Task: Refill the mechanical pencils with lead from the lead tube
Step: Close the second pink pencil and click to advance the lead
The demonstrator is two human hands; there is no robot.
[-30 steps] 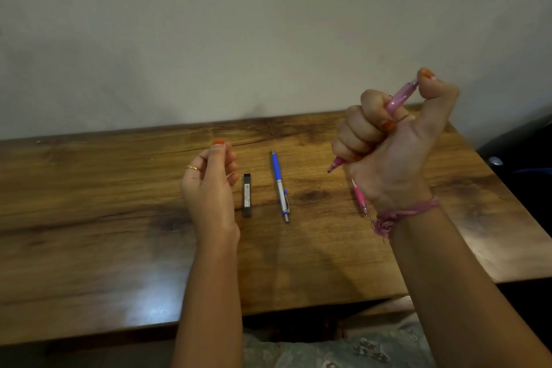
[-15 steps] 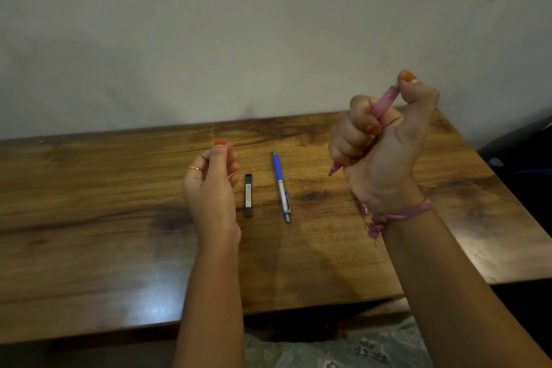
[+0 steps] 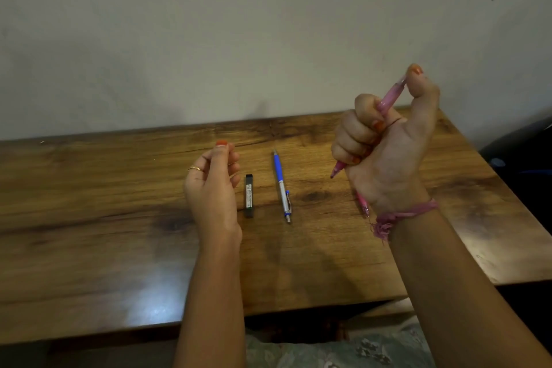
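Observation:
My right hand [image 3: 385,152] is raised above the table's right side and grips a pink mechanical pencil [image 3: 388,100] in its fist, tip pointing down-left, thumb on the top end. A second pink pencil [image 3: 363,203] lies on the table, mostly hidden behind that wrist. A blue and silver mechanical pencil [image 3: 280,185] lies in the middle. The black lead tube [image 3: 248,195] lies just left of it. My left hand [image 3: 213,185] hovers beside the tube, fingers loosely curled, with nothing visible between them.
The wooden table [image 3: 104,218] runs up to a plain wall at the back. Its right edge is close to my right forearm, with a dark object [image 3: 519,155] beyond it. Patterned fabric [image 3: 343,349] shows below the front edge.
My right hand has shifted slightly left with the pink pencil, thumb staying at its top end. The left hand and the things on the table have not moved.

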